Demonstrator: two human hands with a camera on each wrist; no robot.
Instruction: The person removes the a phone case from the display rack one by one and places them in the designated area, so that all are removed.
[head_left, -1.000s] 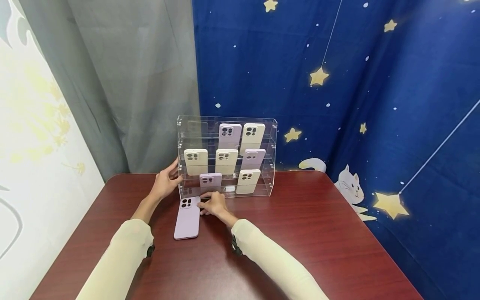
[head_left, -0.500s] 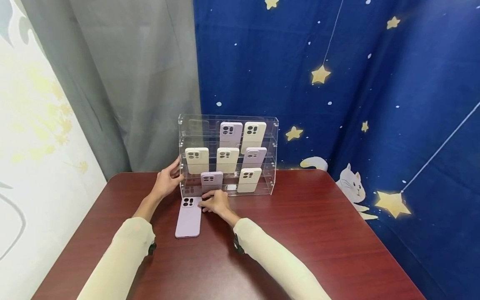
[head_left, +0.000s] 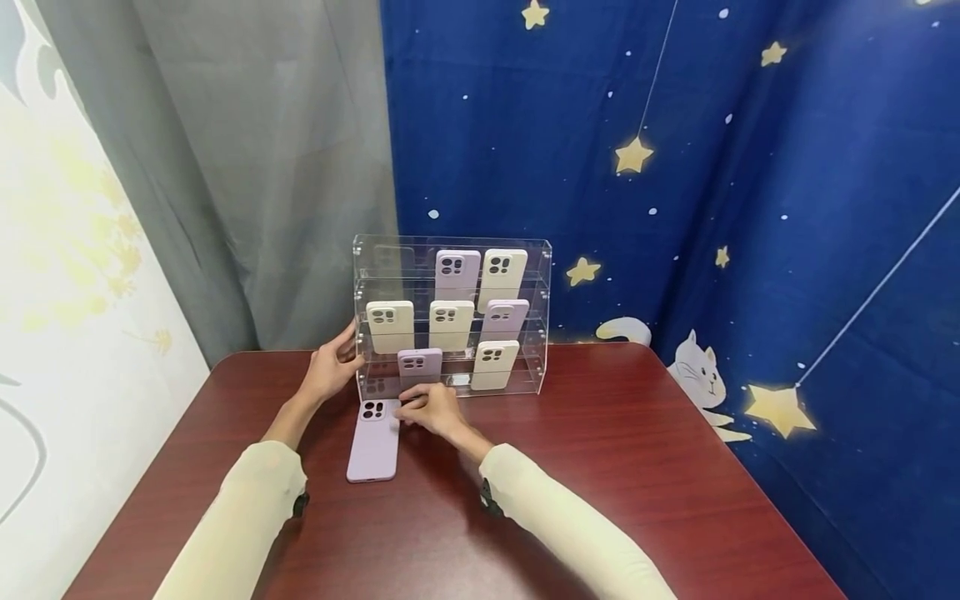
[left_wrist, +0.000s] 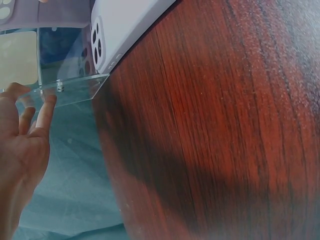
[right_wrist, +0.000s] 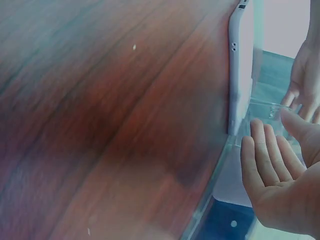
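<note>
Eight phones [head_left: 451,325] are near me: four cream ones and four purple ones. Seven stand in my clear rack [head_left: 382,268]: two in its top row, three in its middle row and two in its bottom row. All four cream ones are there, with three purple ones. The last purple phone [head_left: 373,448] lies flat on the red-brown table [head_left: 600,475], just in front of the left end of the rack, and its camera end points at the rack. My two arms reach out to the rack in two cream sleeves [head_left: 243,508]. My left hand [head_left: 327,372] is at the left side of the rack, with the thumb and fingers spread apart and touching the clear wall. My right hand [head_left: 435,411] is low in front of the rack, right by the top corner of the lying phone. Its palm is open and its fingers are loose and a bit bent, side by side, with the thumb apart. I cannot tell if they touch the phone.
</note>
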